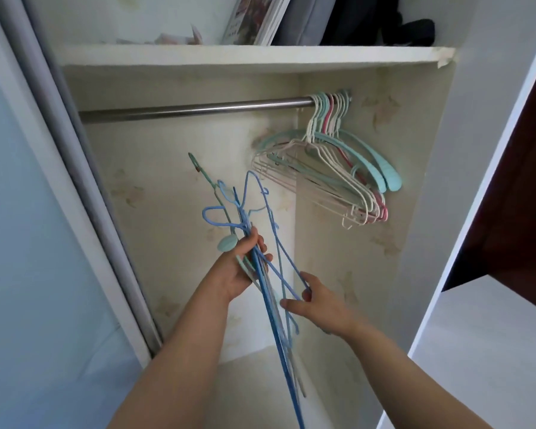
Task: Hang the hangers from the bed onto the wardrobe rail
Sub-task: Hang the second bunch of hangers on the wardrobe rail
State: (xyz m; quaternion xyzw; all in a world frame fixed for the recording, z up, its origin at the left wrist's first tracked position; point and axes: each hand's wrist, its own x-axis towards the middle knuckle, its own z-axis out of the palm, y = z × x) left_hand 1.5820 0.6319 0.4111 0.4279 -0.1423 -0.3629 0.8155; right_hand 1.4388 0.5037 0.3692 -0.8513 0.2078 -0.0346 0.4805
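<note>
Head view: stained wardrobe interior (180, 181), steel rail (198, 109)

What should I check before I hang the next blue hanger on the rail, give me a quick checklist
1. Left hand grips the bundle of blue hangers: ok.
2. Right hand has one hanger pulled free of the bundle: not ok; its fingers pinch a blue wire, but the wires cross.
3. Free space on the rail: ok; left of the hung hangers it is bare.
4. Hook of the next hanger turned toward the rail: cannot tell.
5. Hung hangers are pushed to the rail's right end: ok.
</note>
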